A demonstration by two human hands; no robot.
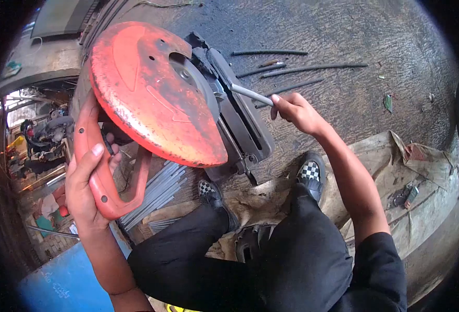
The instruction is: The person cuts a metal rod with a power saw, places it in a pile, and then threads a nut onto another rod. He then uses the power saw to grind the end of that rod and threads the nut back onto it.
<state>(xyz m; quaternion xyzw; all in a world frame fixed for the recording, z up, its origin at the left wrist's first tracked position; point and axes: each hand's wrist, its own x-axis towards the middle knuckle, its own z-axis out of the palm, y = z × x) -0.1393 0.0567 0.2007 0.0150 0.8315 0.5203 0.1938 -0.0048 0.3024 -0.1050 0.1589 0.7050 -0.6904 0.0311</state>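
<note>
My left hand (82, 190) is wrapped round the red loop handle (96, 179) of a chop saw. The saw's scuffed red blade guard (149, 101) covers much of the machine, and part of a grey disc (207, 95) shows at its right edge. My right hand (298, 113) pinches a short grey metal rod (251, 94) near its right end. The rod's other end lies by the slot of the dark saw base (247, 122), close to the disc. Whether the rod touches the clamp there is hard to tell.
Several dark rods (315, 69) lie on the rough floor beyond the saw. A bundle of cut grey rods (159, 192) lies below the handle. A blue panel (68, 275) is at lower left, a crumpled tarp (375, 156) at right, and cluttered parts (45, 135) at far left.
</note>
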